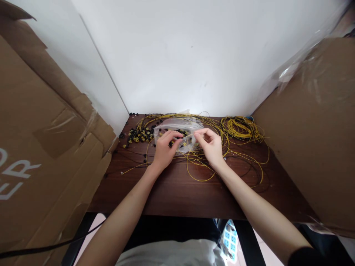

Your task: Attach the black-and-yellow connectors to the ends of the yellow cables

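Observation:
Over a clear plastic bag on the dark wooden table, my left hand pinches a small black piece between thumb and fingertips. My right hand pinches a thin yellow wire just to the right, and the wire runs toward the left fingertips. Whether the wire joins the black piece is too small to tell. Black and yellow small parts lie inside the bag below the hands. Loose yellow wires loop under and around my right hand.
A pile of black and yellow parts lies left of the bag. Coiled yellow wire sits at the back right. Large cardboard pieces stand on both sides, and a white wall rises behind. A power strip is below the table.

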Tool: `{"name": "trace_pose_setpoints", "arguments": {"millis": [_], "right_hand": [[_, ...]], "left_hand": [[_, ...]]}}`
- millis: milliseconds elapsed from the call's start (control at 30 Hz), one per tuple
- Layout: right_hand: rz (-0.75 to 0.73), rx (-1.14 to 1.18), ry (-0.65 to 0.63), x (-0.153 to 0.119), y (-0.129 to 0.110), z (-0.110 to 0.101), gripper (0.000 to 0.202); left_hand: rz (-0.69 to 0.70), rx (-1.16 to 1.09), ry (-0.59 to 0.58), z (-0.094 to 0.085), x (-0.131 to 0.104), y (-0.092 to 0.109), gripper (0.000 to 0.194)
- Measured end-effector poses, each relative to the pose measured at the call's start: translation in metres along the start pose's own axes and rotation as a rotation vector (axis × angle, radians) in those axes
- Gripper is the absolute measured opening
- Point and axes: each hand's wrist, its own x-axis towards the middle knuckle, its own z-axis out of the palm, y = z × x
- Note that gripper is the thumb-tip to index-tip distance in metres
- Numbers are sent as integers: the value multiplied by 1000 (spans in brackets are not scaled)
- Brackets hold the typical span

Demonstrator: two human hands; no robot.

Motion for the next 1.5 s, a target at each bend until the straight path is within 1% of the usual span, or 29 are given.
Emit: {"name": "trace_pose_setpoints", "arguments": {"millis": [167,333,467,633,800,1000,1267,1500], "right_hand": [[7,-27,-70,0,1,1,14],[-31,-128,-157,-4,1,3,18],[-54,-186,-169,-4,2,3,20],[-47,-183,-157,-4,3,2,21],[-21,-139,-143,-4,1,3,21],[24,-47,-59,-2,1,4,19],[25,33,42,0,1,2,18],[4,82,80,1,5,0,19]], "left_hand": [[-7,88,21,-1,-1,-1,11],[34,57,-8,0,-1,1,12],[63,40,-6,0,0,3,13],[85,25,5,0,0,2,12],[91,90,14,-1,-1,0,10],[116,133,4,-1,0,-1,10],[94,141,17,-2,0,-1,11],[-5,105,3,-2,-1,0,14]]}}
